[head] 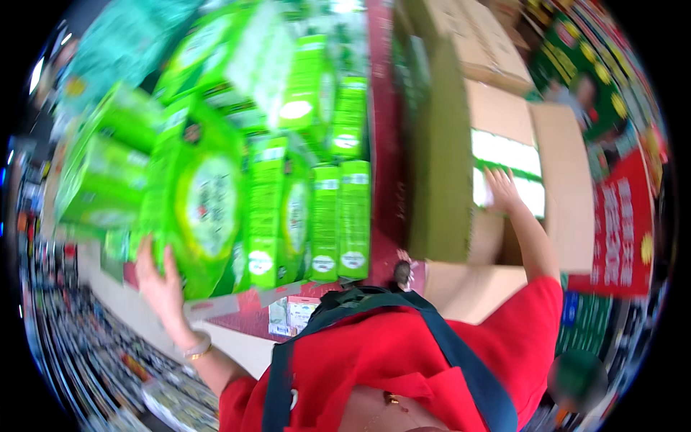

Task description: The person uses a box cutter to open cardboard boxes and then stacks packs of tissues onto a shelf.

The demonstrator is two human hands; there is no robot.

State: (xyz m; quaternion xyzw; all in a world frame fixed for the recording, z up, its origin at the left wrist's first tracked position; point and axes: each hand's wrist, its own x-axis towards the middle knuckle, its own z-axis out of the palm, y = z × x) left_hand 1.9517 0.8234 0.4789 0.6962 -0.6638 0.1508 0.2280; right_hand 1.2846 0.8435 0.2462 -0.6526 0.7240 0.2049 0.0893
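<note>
My left hand [159, 275] lies with spread fingers against the lower left side of a large green package [208, 200] in a display of green packs; whether it grips the package cannot be told. Narrow green packs [353, 221] stand upright to the right of it. On the other side, my right hand [501, 190] reaches into an opened cardboard box [564, 189], its fingers at white-and-green packs [507, 146] inside. The fingers are blurred, and a firm hold does not show.
Closed cardboard boxes [480, 43] lie beyond the opened one. A dark red strip of floor [386, 135] runs between display and boxes. Teal plastic wrapping [129, 48] stands at upper left. A red sign [626, 227] with writing is at right, shelves of goods [75, 345] at lower left.
</note>
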